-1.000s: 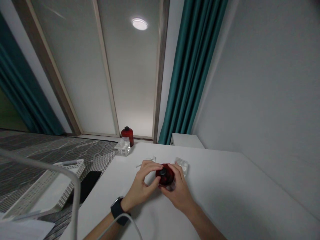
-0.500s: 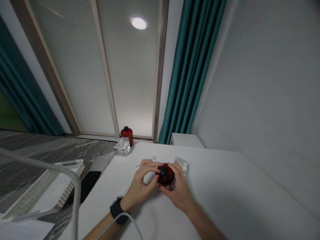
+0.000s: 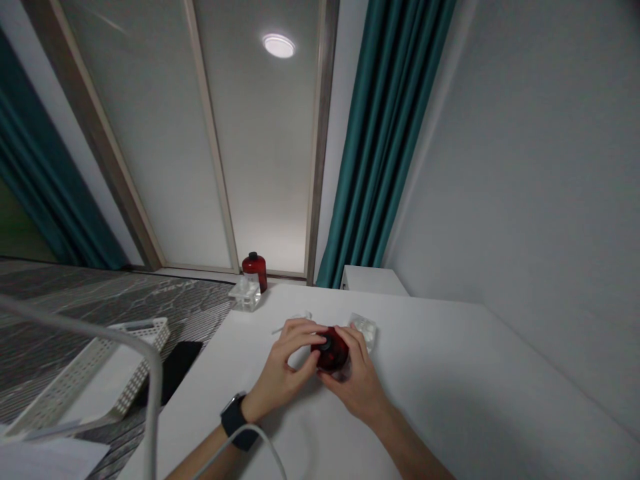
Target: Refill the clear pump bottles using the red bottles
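Note:
A dark red-brown bottle (image 3: 336,353) with a black cap (image 3: 325,343) stands on the white table between my hands. My right hand (image 3: 359,380) wraps round the bottle's body from the right. My left hand (image 3: 290,357), with a dark watch on its wrist, pinches the cap from the left, thumb in front and fingers behind. Beyond the right hand lies a clear packet of small white pieces (image 3: 365,330). A small white item with a thin stem (image 3: 293,323) lies behind the left hand, its kind unclear.
A second red-brown bottle (image 3: 255,272) and a clear box (image 3: 245,294) stand at the table's far left corner. On the left, beside the table (image 3: 440,347), is a white perforated basket (image 3: 125,393). A grey cable (image 3: 155,400) crosses the near left of the view.
My left fingers have shifted slightly to the right over the cap and cover more of it. My right hand and the bottle have hardly moved.

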Demonstrator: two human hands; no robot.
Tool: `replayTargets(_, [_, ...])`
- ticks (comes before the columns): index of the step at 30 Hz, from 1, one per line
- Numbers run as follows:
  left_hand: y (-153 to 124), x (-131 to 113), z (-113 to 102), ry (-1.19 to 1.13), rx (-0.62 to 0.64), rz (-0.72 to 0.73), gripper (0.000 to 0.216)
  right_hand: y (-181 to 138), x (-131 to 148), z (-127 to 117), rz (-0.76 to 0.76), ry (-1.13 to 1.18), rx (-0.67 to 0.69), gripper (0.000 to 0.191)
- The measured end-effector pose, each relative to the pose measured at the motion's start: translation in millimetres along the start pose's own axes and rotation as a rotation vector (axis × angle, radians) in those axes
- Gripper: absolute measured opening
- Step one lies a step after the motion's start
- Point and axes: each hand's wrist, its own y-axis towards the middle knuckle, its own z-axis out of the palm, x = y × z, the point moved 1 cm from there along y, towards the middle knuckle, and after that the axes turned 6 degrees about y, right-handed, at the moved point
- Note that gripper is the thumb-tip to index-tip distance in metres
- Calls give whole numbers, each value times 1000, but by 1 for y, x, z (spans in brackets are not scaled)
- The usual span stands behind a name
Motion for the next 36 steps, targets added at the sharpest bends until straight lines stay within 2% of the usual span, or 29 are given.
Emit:
replayTargets(7, [-2, 1, 1, -17, -81, -47, 22, -1, -1, -1, 21, 5, 25, 74])
replayTargets(12, [2, -1, 0, -34, -26, -7, 25, -2, -2, 0, 20, 4, 26, 76])
replayTargets(20, [0, -2, -1, -38, -66, -21, 23, -2, -1, 1, 35, 6, -1, 73])
replayTargets(26, [1, -2, 0, -62, -8, 9, 31, -2, -2, 2, 21, 12, 33, 76])
replayTargets(32, [-2, 1, 0, -45, -57, -24, 26, -2, -2, 1, 43, 15, 11, 75])
replayTargets(36, [-1, 0, 0, -38, -22, -22, 28, -2, -1, 1, 37, 16, 13, 75])
